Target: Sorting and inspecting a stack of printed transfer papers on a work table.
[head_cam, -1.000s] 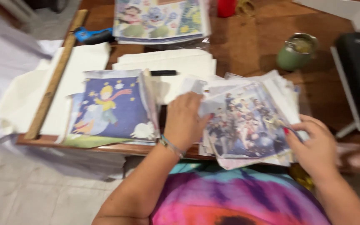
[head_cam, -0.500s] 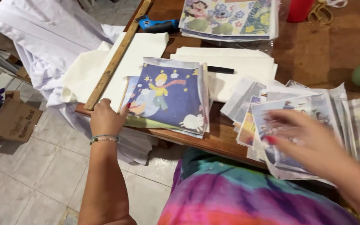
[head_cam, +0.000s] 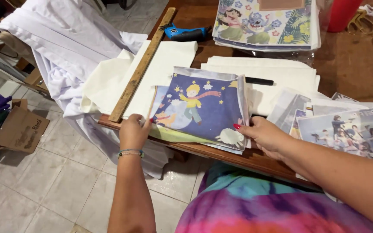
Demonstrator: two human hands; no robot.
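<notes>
Sheets (head_cam: 203,110) with a blue starry cartoon print sit stacked at the table (head_cam: 247,157) edge, left hand (head_cam: 134,131) and right hand (head_cam: 264,134) gripping opposite sides; ruler (head_cam: 142,67) just beside, floor below

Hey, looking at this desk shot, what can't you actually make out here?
Head view only:
- How many sheets lie under the blue illustrated print: stacked, only edges show.
- Left hand fingertips: curled over the print's corner.
- Red container: cut off by the top edge.
- Group photo print: cut off at the right edge, figures too small.
- Right hand palm: turned away.
</notes>
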